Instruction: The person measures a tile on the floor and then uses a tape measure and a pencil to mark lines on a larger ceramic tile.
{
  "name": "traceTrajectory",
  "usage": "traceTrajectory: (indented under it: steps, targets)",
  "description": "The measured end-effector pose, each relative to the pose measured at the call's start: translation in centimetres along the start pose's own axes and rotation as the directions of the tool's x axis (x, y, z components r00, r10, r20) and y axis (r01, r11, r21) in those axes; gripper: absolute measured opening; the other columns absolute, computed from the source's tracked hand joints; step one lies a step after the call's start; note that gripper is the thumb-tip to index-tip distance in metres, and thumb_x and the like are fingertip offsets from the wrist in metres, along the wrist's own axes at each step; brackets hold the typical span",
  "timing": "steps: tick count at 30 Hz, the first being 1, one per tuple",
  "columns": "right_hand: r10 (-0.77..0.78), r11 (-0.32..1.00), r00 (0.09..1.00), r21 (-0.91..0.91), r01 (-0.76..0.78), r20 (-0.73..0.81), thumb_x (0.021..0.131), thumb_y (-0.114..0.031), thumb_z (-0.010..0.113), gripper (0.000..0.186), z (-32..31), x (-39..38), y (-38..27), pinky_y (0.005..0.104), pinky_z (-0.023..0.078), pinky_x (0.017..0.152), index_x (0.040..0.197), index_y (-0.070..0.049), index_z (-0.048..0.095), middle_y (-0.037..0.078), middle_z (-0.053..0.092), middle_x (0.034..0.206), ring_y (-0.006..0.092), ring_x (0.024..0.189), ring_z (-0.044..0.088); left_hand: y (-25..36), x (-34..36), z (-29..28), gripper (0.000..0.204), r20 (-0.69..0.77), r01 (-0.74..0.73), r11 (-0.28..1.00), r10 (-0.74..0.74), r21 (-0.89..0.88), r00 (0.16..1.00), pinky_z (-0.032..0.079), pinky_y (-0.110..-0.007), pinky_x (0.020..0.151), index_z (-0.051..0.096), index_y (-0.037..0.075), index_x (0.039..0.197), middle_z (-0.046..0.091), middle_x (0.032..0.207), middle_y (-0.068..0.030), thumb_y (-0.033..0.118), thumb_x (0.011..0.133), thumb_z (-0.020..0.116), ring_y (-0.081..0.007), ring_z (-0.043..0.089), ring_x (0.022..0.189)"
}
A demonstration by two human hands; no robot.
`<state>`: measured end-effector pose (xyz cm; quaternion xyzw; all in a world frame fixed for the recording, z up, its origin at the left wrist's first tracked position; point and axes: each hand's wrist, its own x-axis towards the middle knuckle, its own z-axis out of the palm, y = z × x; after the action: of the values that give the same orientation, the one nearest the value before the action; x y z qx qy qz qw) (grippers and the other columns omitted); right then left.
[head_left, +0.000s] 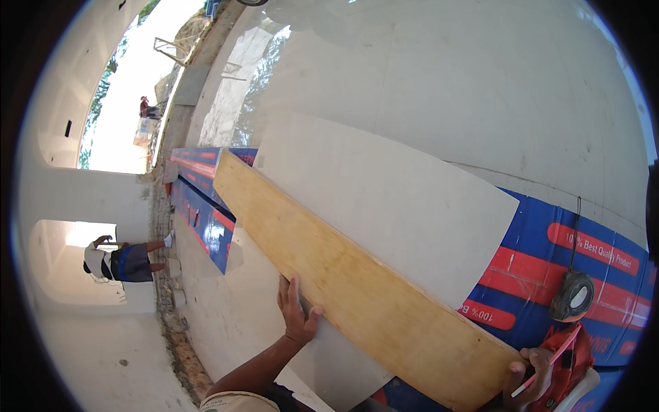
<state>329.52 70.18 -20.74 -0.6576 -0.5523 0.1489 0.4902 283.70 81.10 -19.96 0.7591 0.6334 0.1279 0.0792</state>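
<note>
A long light wooden board (pixel 357 275) lies slantwise across a white sheet (pixel 391 192), running from upper left to lower right. My left hand (pixel 300 317) is open at the board's near edge, with fingers stretched out and thumb apart, touching that edge. At the board's lower right end is my right hand (pixel 537 371), its thumb and fingers closed round a pink pencil (pixel 549 357) and against the board's end. Part of this hand is hidden at the frame's lower edge. Beside it lies a bunched red cloth-like thing (pixel 575 347). A black tape measure (pixel 572 296) with a pale round centre lies beyond it.
Blue and red printed cardboard (pixel 511 278) lies under the sheet. A large pale panel (pixel 480 75) fills the far side. At left, a person (pixel 123 262) stands near a rough rubble edge (pixel 180 343); another person (pixel 146 108) is farther off, outside a bright opening.
</note>
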Motion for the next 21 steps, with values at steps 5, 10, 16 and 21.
traceTrajectory:
  steps: [5, 10, 16, 21]
  targets:
    - [0.0, 1.0, 1.0, -0.001, 0.0, 0.001, 0.086, -0.017, 0.072, 0.024, -0.1, 0.1, 0.1, 0.0364, 0.055, 0.064, 0.094, 0.003, 0.061, 0.016, 0.066, 0.083, 0.0285, 0.071, 0.065, 0.4, 0.1, 0.1, 0.085, 0.015, 0.021, 1.0, -0.021, 0.008, 1.0, 0.013, -0.057, 0.11, 0.024, -0.004, 0.146, 0.022, 0.147, -0.0364, 0.054, 0.09, 0.051, -0.051, 0.02, 0.138]
    - [0.021, 1.0, 1.0, 0.006, -0.021, -0.014, 0.086, -0.017, 0.072, 0.023, 0.0, 0.0, 0.0, 0.0369, 0.055, 0.064, 0.093, 0.002, 0.061, 0.016, 0.066, 0.083, 0.0289, 0.072, 0.065, 0.5, 0.3, 0.1, 0.085, 0.021, 0.026, 1.0, -0.026, 0.005, 0.999, 0.012, -0.057, 0.11, 0.024, -0.004, 0.146, 0.022, 0.147, -0.0366, 0.055, 0.09, 0.051, -0.0516, 0.019, 0.138]
    - [0.028, 1.0, 0.999, 0.015, -0.027, -0.031, 0.086, -0.018, 0.073, 0.025, 0.1, -0.6, 0.2, 0.037, 0.055, 0.064, 0.095, 0.002, 0.061, 0.016, 0.066, 0.084, 0.0292, 0.071, 0.065, 0.4, 0.2, 0.0, 0.087, 0.027, 0.026, 1.0, -0.026, 0.01, 0.999, 0.011, -0.058, 0.11, 0.023, -0.003, 0.146, 0.022, 0.147, -0.0369, 0.055, 0.089, 0.051, -0.0525, 0.019, 0.138]
    - [-0.096, 0.993, 0.995, -0.07, 0.095, -0.011, 0.088, -0.028, 0.069, 0.033, 0.2, -0.3, 1.1, 0.0357, 0.05, 0.056, 0.095, 0.001, 0.056, 0.014, 0.062, 0.073, 0.0266, 0.061, 0.06, 0.4, 0.1, -0.1, 0.088, 0.042, 0.041, 0.999, -0.041, 0.011, 0.998, 0.011, -0.058, 0.11, 0.022, -0.004, 0.147, 0.022, 0.147, -0.0373, 0.055, 0.089, 0.052, -0.0534, 0.019, 0.137]
